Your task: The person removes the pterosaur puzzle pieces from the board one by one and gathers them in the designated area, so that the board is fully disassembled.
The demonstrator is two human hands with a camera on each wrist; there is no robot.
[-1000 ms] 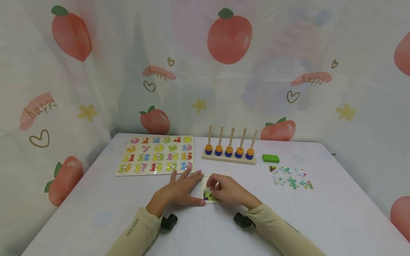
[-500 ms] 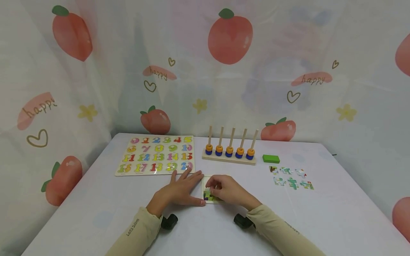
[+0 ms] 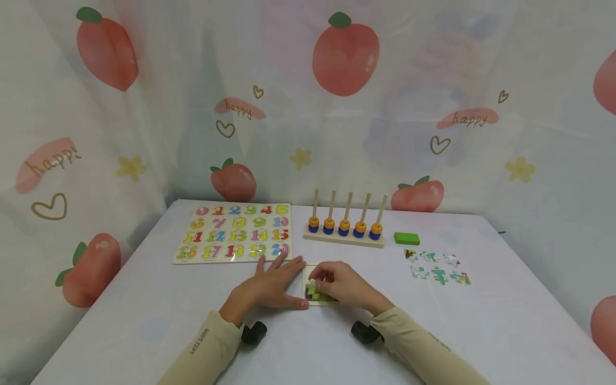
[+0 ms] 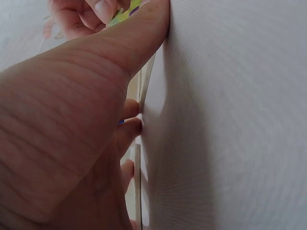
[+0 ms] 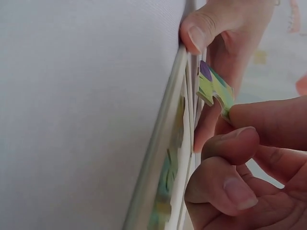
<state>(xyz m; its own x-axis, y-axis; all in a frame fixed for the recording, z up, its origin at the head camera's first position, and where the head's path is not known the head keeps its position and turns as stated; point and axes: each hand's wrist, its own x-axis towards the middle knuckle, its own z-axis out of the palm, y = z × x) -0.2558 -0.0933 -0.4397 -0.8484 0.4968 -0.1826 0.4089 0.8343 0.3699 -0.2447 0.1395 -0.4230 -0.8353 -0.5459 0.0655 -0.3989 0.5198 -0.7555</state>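
A small jigsaw puzzle tray (image 3: 307, 274) with a pale frame lies in front of the person. My left hand (image 3: 271, 285) is spread flat at its left side, thumb at the near corner and fingertips by the far corner. Between thumb and index finger, my right hand (image 3: 347, 286) pinches a green jigsaw piece (image 5: 218, 88) with a purple patch. The right wrist view shows this piece tilted, its far end raised above the tray. Coloured pieces (image 5: 166, 177) lie inside the tray's near part. The right hand hides much of the tray in the head view.
Several loose jigsaw pieces (image 3: 439, 275) lie in two rows on the right. Behind them is a green block (image 3: 406, 238). A wooden peg stand (image 3: 344, 239) with orange and blue beads stands at the back. The number board (image 3: 236, 235) lies at the back left, near the left fingertips.
The right hand has shifted very slightly away from the person over the tray, still pinching the jigsaw piece. My left hand has stayed in place.
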